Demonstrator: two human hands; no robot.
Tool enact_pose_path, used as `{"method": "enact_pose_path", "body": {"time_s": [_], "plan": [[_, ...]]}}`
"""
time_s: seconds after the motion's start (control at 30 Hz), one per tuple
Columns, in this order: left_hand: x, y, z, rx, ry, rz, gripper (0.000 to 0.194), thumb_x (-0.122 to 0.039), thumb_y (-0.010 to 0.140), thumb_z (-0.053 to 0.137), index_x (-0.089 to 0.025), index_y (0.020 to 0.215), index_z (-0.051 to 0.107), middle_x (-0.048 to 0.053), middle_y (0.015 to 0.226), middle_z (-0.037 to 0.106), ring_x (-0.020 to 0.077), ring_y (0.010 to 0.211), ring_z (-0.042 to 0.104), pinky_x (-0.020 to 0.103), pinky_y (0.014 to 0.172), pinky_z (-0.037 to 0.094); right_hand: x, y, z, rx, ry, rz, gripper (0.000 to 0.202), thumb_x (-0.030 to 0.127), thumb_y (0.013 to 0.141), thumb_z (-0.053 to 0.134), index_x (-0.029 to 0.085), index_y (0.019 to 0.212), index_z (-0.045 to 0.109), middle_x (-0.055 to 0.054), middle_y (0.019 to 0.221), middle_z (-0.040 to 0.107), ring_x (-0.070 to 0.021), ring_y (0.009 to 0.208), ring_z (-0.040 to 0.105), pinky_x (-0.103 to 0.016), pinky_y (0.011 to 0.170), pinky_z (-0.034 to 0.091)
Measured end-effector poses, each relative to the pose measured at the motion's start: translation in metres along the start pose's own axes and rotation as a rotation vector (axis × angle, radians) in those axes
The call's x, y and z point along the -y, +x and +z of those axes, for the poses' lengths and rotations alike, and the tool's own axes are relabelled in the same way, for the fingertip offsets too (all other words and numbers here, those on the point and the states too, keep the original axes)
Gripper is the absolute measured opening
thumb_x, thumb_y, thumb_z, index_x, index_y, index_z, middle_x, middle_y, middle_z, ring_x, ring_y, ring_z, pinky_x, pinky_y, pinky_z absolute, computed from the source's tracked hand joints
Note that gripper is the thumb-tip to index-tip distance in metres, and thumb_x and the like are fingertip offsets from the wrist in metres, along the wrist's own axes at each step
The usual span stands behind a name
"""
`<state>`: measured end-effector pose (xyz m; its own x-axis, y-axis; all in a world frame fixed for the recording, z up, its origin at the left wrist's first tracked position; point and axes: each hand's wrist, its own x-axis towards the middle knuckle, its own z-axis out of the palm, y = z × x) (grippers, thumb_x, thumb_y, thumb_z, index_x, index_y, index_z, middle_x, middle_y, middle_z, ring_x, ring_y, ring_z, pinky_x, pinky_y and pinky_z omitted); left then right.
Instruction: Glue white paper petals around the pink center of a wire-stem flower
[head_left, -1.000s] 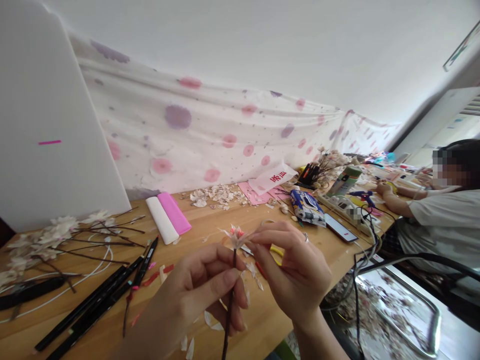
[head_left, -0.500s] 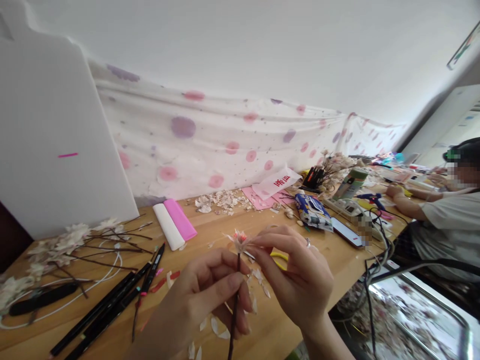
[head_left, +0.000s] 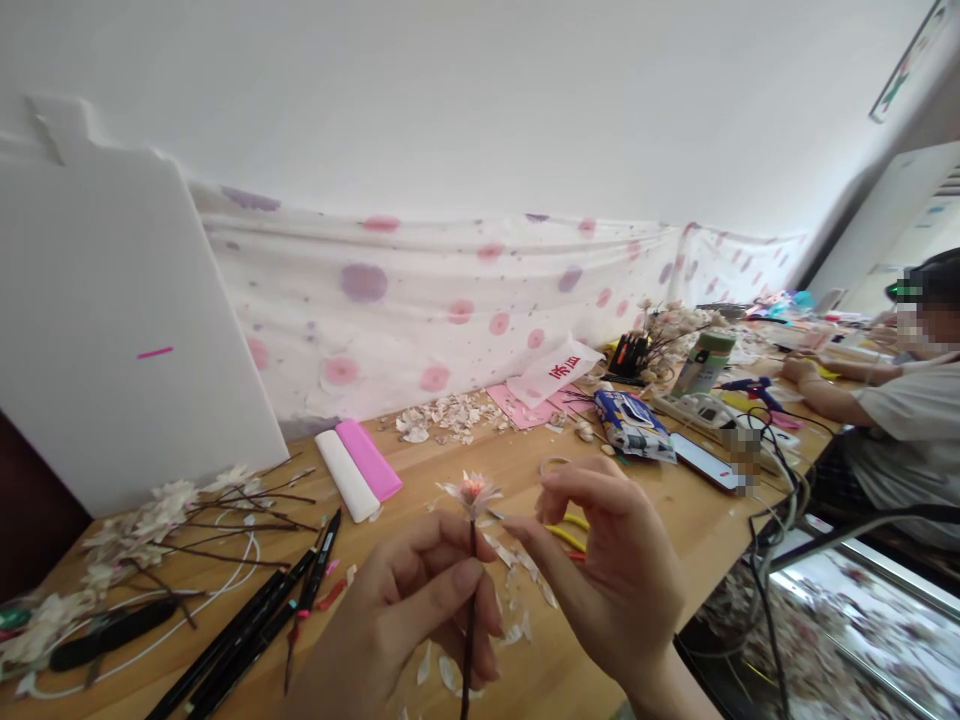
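Observation:
My left hand (head_left: 427, 605) pinches the dark stem of an artificial flower (head_left: 471, 490), held upright over the table. Pale, pointed petals ring its pinkish-orange centre. To the right of the bloom is my right hand (head_left: 607, 570), thumb and fingers apart, with nothing visible between them. Loose white petals (head_left: 517, 630) lie on the wood below both hands. Behind the right hand, partly covered by it, are yellow-handled scissors or pliers (head_left: 568, 530); I cannot tell which.
Finished-looking flowers on stems (head_left: 161, 515) and black markers (head_left: 240, 630) lie left. White and pink paper rolls (head_left: 369, 460) lie behind. On the right are a wipes pack (head_left: 634, 425), a phone (head_left: 705, 462), a power strip (head_left: 697, 408) and a glue gun (head_left: 754, 388). A co-worker (head_left: 907, 400) sits beyond.
My right hand has let go of the flower's petals and drawn back to the right, its fingers parting. My left hand still grips the stem. The view has shifted slightly.

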<state>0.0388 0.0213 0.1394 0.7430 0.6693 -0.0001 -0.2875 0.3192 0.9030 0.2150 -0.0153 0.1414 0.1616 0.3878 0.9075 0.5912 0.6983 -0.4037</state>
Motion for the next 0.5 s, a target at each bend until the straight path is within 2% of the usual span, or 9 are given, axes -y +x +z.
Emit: {"method": "enact_pose_path", "body": {"time_s": [0.1, 0.27, 0.5], "plan": [[0.0, 0.0, 0.0, 0.0, -0.005, 0.009, 0.022, -0.039, 0.088, 0.077, -0.018, 0.093, 0.07, -0.001, 0.068, 0.072, 0.01, 0.054, 0.067, 0.017, 0.052, 0.053, 0.0, 0.0, -0.001, 0.04, 0.014, 0.029, 0.023, 0.016, 0.09, 0.074, 0.024, 0.109, 0.063, 0.003, 0.078, 0.057, -0.0124, 0.068, 0.056, -0.026, 0.061, 0.049], [0.001, 0.002, 0.0, -0.009, 0.038, -0.006, 0.025, -0.041, 0.087, 0.078, -0.018, 0.095, 0.07, -0.001, 0.068, 0.071, 0.0103, 0.054, 0.067, 0.018, 0.053, 0.053, 0.004, 0.011, -0.001, 0.099, -0.036, -0.057, 0.015, 0.012, 0.09, 0.073, 0.023, 0.1, 0.067, 0.003, 0.079, 0.056, -0.0104, 0.071, 0.056, -0.022, 0.061, 0.048], [-0.006, 0.0, 0.01, -0.081, 0.074, -0.052, 0.032, -0.046, 0.082, 0.082, -0.018, 0.089, 0.068, -0.002, 0.066, 0.07, 0.0098, 0.054, 0.066, 0.018, 0.053, 0.051, 0.003, 0.013, -0.005, 0.14, -0.041, -0.106, 0.019, 0.003, 0.089, 0.068, 0.021, 0.094, 0.068, 0.002, 0.081, 0.054, -0.0104, 0.073, 0.057, -0.022, 0.062, 0.049]]}}
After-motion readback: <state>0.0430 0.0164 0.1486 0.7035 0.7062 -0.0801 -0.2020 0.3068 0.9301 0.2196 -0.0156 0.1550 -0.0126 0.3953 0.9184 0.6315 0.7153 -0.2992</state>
